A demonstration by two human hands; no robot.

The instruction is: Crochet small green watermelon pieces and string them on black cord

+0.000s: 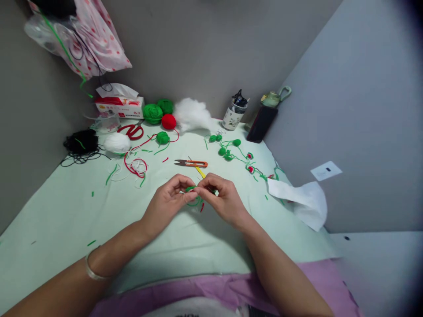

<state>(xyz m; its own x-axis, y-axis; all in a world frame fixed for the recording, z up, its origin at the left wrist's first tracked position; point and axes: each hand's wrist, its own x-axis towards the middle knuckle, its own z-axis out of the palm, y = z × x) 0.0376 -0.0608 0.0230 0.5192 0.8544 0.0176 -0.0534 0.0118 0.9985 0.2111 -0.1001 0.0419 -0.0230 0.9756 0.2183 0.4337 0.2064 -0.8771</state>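
Both hands meet over the middle of the counter [66, 211]. Left hand [167, 202] and right hand [223, 200] each pinch the small green yarn piece [191, 189] between thumb and fingertips; a loose green strand [194, 203] hangs below it. The piece looks near weightless, soft, easily squashed, likely to fray or unravel if tugged. Best hold judged: light fingertip pinch on the knotted body, not the trailing strand. Thread snips [191, 164] lie just beyond the hands, untouched. Yarn balls [158, 112] sit well apart at the wall.
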